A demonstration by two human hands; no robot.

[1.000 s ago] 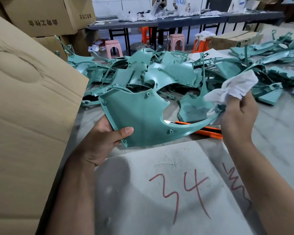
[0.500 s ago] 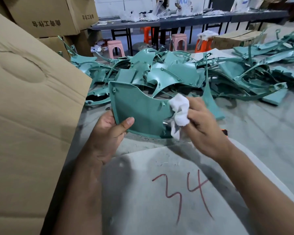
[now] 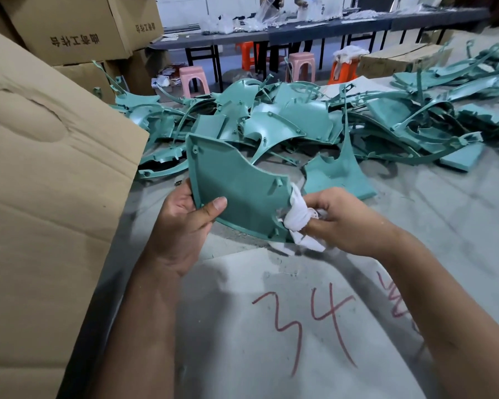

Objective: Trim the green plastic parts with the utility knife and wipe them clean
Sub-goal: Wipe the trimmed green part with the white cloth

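Note:
My left hand [image 3: 185, 223] grips a curved green plastic panel [image 3: 236, 185] by its lower left edge, thumb across the inner face, holding it tilted above the table. My right hand [image 3: 340, 223] clutches a bunched white cloth [image 3: 298, 217] and presses it against the panel's right edge. The far right tip of the panel is hidden behind the cloth and my fingers. The utility knife is not visible.
A large heap of green plastic parts [image 3: 300, 122] covers the table behind. A tall cardboard box [image 3: 49, 197] stands close on the left. A white sheet marked "34" [image 3: 300, 326] lies in front. Stools and benches stand at the back.
My right hand slid the cloth from the panel's far right tip inward along its edge, closer to my left hand. The panel turned and its long right arm went out of sight.

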